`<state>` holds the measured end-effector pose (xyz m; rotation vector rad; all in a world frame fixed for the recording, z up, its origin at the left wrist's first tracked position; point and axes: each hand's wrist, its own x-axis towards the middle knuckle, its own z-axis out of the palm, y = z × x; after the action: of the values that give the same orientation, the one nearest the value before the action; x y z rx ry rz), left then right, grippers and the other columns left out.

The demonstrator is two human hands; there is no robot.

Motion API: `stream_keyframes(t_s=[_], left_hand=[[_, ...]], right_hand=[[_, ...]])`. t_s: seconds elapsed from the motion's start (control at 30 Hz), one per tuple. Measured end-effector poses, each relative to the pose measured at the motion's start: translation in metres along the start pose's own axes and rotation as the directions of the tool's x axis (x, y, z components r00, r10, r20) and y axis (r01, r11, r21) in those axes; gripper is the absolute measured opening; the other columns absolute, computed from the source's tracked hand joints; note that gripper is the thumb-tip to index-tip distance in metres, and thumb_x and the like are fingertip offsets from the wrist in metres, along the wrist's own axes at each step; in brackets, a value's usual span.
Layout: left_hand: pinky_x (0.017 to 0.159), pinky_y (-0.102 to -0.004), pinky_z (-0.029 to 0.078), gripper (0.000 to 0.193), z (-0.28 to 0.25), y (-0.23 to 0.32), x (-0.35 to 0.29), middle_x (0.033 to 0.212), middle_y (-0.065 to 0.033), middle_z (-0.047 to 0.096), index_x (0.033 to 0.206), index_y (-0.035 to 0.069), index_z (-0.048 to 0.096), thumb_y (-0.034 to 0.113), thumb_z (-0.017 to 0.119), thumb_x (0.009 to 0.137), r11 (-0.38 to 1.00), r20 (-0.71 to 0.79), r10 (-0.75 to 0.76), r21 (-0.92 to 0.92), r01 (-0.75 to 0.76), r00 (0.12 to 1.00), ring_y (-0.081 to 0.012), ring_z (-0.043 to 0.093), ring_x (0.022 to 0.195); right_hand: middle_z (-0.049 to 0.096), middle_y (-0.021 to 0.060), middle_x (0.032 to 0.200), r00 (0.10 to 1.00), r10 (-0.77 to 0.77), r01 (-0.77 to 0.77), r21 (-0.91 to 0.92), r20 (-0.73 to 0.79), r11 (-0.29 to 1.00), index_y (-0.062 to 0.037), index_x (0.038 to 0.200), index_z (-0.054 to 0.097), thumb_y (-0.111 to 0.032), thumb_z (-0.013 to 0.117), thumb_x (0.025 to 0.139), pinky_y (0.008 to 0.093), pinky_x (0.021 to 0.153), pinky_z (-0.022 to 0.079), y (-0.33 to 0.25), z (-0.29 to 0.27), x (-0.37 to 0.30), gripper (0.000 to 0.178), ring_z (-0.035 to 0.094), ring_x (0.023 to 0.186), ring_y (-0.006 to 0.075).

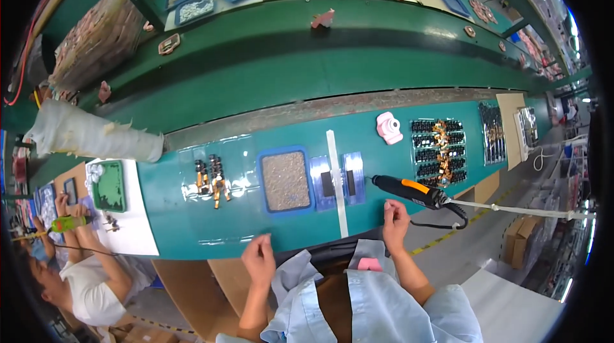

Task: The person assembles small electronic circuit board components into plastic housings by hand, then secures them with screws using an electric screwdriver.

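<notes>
My left hand (259, 260) hovers at the table's near edge, fingers curled together and nothing visible in them. Further right, my right hand (396, 223) is also closed, its fingertips bent toward the thumb, and I see nothing in it. Just beyond the right hand lies a black electric screwdriver (409, 191) with an orange strip, its cord running off right. Between the hands and farther out are a blue tray (261, 183) of small screw-like parts and two clear blue blocks (354, 197) with dark inserts, split by a pale strip (337, 189).
A pink camera-shaped shell (388, 128) lies beyond the screwdriver. To its right is a tray of black modules with orange flex cables (440, 151). A few similar modules (215, 180) lie on the left. A wrapped roll (96, 133) stands farther left, near a co-worker (105, 285) holding a green tool.
</notes>
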<state>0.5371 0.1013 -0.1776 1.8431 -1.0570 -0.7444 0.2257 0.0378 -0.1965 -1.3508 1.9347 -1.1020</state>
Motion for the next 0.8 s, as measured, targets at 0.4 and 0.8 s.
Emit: stream_keyframes(t_s=[0.4,0.8], left_hand=[[0.053,-0.0282,0.041,0.01,0.068,-0.033,-0.017,0.068,-0.0081,0.059,0.086,0.0,0.065,0.002,0.057,0.082,0.929,-0.156,0.365,0.123,-0.348,0.918,-0.0177,0.046,0.053],[0.05,-0.0239,0.037,0.014,0.08,-0.031,-0.015,0.067,-0.0061,0.058,0.088,0.0,0.065,0.011,0.055,0.088,0.893,-0.318,0.449,0.125,-0.432,0.835,-0.0132,0.043,0.052]], right_hand=[[0.06,0.0045,0.063,0.858,-0.514,0.497,-0.215,-0.023,0.84,-0.0026,0.079,0.066,0.001,0.065,0.07,0.0258,0.048,0.039,0.025,0.028,0.007,0.009,0.046,0.047,0.0166],[0.059,0.0004,0.061,0.837,-0.528,0.499,-0.196,-0.143,0.844,-0.0083,0.073,0.064,-0.002,0.065,0.068,0.027,0.052,0.043,0.032,0.028,0.008,0.008,0.054,0.052,0.0178]])
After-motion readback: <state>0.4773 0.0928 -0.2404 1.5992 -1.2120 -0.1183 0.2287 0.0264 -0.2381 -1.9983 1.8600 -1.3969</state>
